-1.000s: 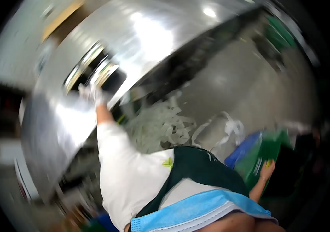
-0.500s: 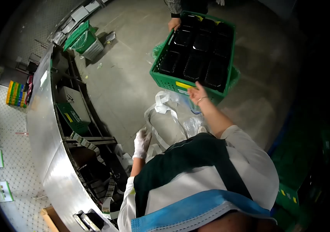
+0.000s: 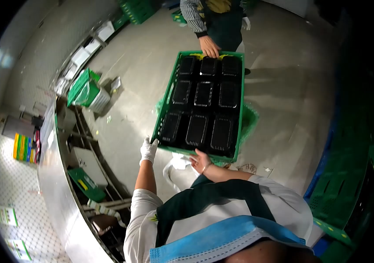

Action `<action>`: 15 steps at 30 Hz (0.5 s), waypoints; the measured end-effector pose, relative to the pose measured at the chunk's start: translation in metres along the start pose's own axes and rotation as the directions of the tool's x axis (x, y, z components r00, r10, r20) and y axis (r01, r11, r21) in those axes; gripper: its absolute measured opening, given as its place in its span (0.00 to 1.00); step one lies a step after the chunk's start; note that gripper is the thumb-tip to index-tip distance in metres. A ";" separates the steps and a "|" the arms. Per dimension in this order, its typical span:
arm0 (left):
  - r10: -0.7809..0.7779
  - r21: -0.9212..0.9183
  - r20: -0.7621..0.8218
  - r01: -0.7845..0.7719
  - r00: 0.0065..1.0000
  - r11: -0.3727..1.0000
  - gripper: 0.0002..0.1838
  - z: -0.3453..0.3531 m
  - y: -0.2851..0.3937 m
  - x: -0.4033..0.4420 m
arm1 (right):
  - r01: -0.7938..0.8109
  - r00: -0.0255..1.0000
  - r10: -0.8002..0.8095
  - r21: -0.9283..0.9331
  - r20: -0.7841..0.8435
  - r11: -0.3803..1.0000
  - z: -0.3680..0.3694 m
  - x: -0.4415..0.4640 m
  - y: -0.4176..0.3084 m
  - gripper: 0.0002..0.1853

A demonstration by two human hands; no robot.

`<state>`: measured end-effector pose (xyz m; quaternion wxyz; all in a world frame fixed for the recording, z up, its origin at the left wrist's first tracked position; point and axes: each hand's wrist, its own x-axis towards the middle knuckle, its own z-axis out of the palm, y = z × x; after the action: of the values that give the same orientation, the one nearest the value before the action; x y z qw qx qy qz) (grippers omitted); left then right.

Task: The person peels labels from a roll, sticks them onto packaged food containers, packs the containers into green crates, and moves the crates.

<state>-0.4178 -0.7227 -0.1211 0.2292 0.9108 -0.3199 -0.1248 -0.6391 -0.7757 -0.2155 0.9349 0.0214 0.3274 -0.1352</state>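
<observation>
A green crate [image 3: 238,105] filled with several black trays [image 3: 203,94] stands in front of me. My left hand [image 3: 148,150], in a white glove, is at the crate's near left corner, its fingers against the edge. My bare right hand [image 3: 201,161] is at the middle of the near side, fingers bent at the rim. A co-worker's hand [image 3: 209,47] rests on the crate's far rim.
The co-worker [image 3: 222,26] stands beyond the crate in a dark apron. On the left runs a metal table [image 3: 57,193] with shelves below. A bin [image 3: 99,100] with green plastic is at its far end. Green crates [image 3: 340,188] stand at the right.
My gloved left hand has moved from beside the table to the crate's near left corner. My right hand has moved down and left to the near side. More of the crate and co-worker shows.
</observation>
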 end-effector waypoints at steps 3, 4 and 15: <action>-0.022 0.060 0.259 0.007 0.966 0.998 0.21 -0.003 0.009 0.037 | 0.055 0.997 -0.053 0.035 -0.063 0.998 0.010 -0.012 -0.001 0.20; -0.005 0.096 0.334 -0.029 0.943 0.995 0.21 -0.007 0.008 0.051 | 0.056 0.996 -0.053 0.054 -0.070 0.997 0.009 -0.007 -0.002 0.19; 0.048 0.059 0.714 -0.128 0.698 0.990 0.13 -0.031 0.058 0.002 | 0.302 0.951 -0.277 0.205 -0.141 0.931 -0.005 -0.097 -0.029 0.07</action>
<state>-0.4353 -0.7529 -0.0658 0.0463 0.7865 -0.4326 -0.4383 -0.7226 -0.7795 -0.1578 0.8769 0.0857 0.3605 -0.3062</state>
